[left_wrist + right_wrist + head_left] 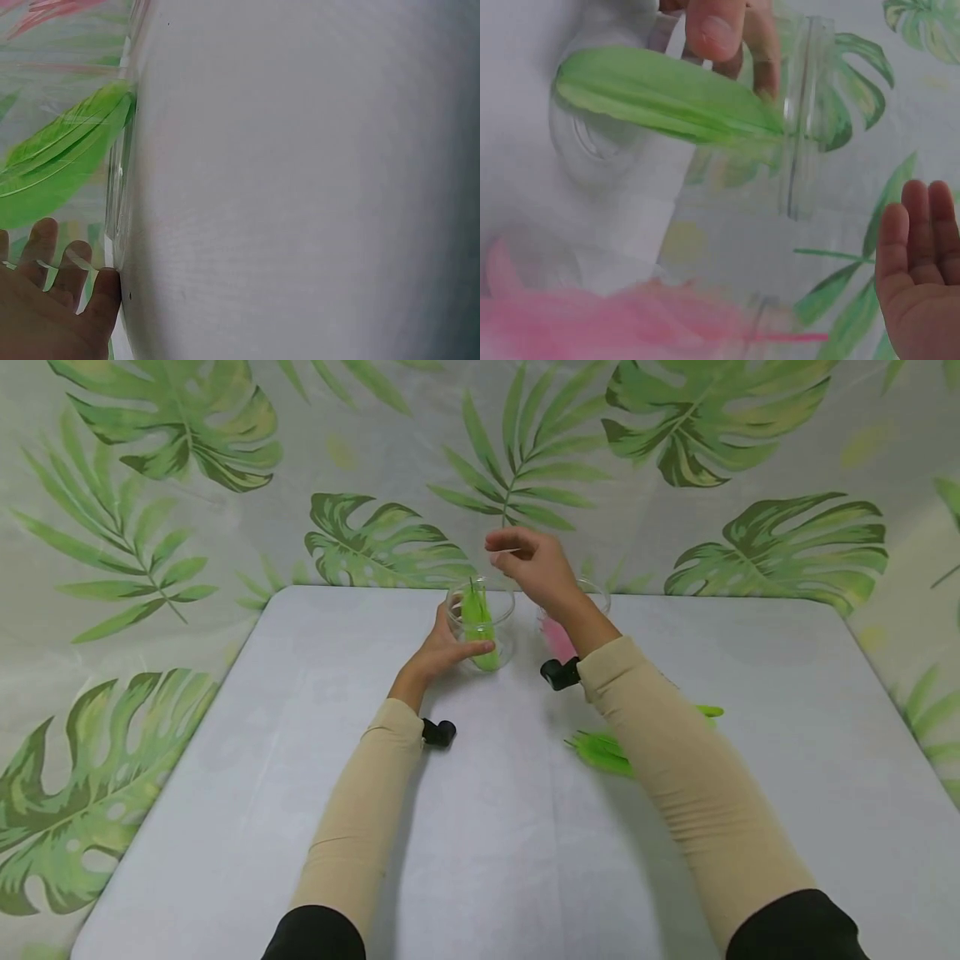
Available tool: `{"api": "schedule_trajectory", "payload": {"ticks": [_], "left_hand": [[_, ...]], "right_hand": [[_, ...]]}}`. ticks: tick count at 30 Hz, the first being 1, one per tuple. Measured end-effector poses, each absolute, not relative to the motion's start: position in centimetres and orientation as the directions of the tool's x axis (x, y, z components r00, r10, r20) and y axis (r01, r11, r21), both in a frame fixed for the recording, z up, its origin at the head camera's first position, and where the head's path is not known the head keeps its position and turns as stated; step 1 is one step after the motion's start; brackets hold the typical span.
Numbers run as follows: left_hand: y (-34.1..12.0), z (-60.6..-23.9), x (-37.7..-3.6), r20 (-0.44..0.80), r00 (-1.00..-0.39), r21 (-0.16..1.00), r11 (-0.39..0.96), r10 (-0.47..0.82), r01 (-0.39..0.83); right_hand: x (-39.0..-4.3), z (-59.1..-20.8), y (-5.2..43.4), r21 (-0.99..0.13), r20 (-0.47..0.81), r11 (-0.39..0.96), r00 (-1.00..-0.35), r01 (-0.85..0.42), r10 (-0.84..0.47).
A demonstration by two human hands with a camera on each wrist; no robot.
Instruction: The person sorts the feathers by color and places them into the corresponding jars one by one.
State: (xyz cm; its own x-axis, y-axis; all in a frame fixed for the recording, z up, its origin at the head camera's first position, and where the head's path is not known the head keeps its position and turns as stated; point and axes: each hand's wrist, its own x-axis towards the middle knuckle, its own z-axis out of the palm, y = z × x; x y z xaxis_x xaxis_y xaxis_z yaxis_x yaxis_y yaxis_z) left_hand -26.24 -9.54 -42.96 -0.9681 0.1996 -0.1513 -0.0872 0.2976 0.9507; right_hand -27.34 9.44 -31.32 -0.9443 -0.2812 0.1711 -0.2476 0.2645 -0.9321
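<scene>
Near the back edge of the table, my left hand [438, 652] grips a clear jar [504, 631], thumb across its near side. Inside the jar stand green feathers [478, 618]; the right wrist view shows a broad green feather [667, 97] leaning within the clear wall. My right hand [536, 568] hovers above and to the right of the jar's mouth. Its fingers [922, 247] look loosely straight in the right wrist view, with nothing seen in them. Behind the right forearm, a second clear jar [602, 597] contains pink feathers [557, 639] and is partly hidden.
More green feathers [603, 756] lie on the white table [495, 843], partly covered by the right sleeve [690, 793]. A leaf-patterned cloth [375, 443] hangs behind the table. Each wrist carries a small black camera [439, 732].
</scene>
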Motion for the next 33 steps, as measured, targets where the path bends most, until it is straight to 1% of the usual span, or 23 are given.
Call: {"api": "schedule_trajectory", "payload": {"ticks": [6, 14, 21, 24, 27, 33], "left_hand": [[-9.5, -43.1, -26.4, -0.142, -0.969, 0.951, 0.298, 0.202, -0.077], [-9.5, -43.2, -26.5, -0.132, -0.971, 0.957, 0.28, 0.2, -0.072], [-9.4, -43.3, -26.6, -0.134, -0.97, 0.954, 0.291, 0.201, -0.072], [-9.4, -43.4, -26.6, -0.133, -0.97, 0.956, 0.285, 0.204, -0.071], [-9.4, -43.4, -26.5, -0.132, -0.971, 0.956, 0.285, 0.201, -0.071], [-9.4, -43.2, -26.4, -0.142, -0.971, 0.95, 0.303, 0.195, -0.078]], "right_hand": [[-26.4, -30.3, 11.3, -0.903, 0.192, 0.309, -0.923, -0.299, -0.334], [-24.7, -29.5, 14.3, -0.822, 0.231, 0.407, -0.886, -0.399, -0.402], [-22.8, -29.7, 17.4, -0.772, 0.196, 0.488, -0.883, -0.406, -0.426], [-21.8, -30.2, 19.1, -0.715, 0.197, 0.542, -0.872, -0.441, -0.449], [-20.6, -31.0, 20.9, -0.628, 0.204, 0.597, -0.846, -0.499, -0.493], [-18.6, -34.0, 25.2, -0.49, 0.207, 0.631, -0.783, -0.602, -0.586]]}}
